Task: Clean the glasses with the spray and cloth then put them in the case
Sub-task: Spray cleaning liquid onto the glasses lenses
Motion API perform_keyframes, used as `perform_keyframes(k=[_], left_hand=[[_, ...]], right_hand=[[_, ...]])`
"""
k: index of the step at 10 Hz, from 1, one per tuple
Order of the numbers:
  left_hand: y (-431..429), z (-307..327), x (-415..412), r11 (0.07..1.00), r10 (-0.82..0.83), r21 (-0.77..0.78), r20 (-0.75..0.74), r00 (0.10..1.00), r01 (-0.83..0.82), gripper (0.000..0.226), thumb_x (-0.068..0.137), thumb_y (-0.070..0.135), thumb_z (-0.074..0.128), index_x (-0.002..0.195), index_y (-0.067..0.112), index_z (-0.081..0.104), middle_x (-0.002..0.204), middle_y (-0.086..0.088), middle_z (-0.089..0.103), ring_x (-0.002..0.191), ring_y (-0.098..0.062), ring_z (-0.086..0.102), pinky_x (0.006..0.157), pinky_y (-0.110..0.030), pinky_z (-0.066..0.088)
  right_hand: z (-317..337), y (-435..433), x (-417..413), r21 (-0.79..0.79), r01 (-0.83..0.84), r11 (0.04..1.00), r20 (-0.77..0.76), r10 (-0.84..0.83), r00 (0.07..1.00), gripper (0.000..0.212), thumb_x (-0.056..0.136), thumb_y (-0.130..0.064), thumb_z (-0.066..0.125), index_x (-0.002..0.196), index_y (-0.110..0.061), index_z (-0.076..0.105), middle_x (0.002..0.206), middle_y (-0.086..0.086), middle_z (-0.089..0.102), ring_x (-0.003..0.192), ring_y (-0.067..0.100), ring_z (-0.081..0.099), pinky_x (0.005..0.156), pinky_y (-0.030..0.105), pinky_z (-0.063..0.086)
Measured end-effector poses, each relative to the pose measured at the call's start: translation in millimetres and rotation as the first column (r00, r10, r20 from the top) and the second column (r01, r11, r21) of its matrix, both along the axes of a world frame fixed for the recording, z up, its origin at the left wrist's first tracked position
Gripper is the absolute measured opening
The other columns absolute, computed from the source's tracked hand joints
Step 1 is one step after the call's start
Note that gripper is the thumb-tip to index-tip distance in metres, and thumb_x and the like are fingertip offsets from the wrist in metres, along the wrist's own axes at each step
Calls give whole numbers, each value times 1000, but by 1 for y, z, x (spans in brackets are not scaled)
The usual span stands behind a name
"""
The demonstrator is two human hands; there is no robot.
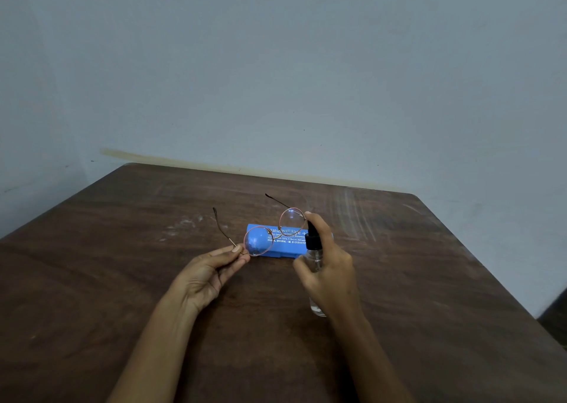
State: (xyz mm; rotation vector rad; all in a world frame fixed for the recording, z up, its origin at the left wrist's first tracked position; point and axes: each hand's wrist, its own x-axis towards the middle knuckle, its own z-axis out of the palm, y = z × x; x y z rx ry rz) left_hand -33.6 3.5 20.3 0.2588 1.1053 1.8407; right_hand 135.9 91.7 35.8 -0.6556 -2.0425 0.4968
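Note:
My left hand [211,269] pinches the near hinge of thin round-rimmed glasses [258,242] and holds them up with both arms unfolded, pointing away from me. My right hand [329,267] grips a clear spray bottle [313,260] with a black nozzle; its index finger rests on top of the nozzle, which faces the far lens. Behind the glasses a shut blue case [277,250] with white lettering lies flat on the table. No cloth is in view.
A dark brown wooden table [122,280] carries everything and butts against a pale wall at the back. Its right edge runs diagonally down to a dark shape at the lower right.

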Motion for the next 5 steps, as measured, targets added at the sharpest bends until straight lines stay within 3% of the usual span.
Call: perform_keyframes(k=[1,4,5], left_hand=[[0,0,0,1000,0,-3,0,1000,0,47,87,-10,44,50,1,71,54,-9,70,51,-12,68,46,-15,53],[0,1,1,1000,-1,-9,-7,1000,1,47,87,-9,44,50,1,70,54,-8,70,50,-11,68,46,-15,53],[-1,0,1,1000,0,-9,-5,1000,0,48,87,-9,44,49,1,70,53,-8,70,50,-11,68,46,-14,53]], right_hand=[[0,0,0,-10,9,1000,-9,-9,1000,73,65,-6,60,119,-48,35,64,-25,45,56,6,49,50,8,33],[-2,1,0,-63,-2,998,-23,1,1000,59,65,-2,62,117,-27,48,66,2,64,52,21,54,53,30,45],[-1,0,1,-57,1,998,-15,-2,1000,59,65,-2,62,117,-26,49,64,0,61,51,19,52,52,28,42]])
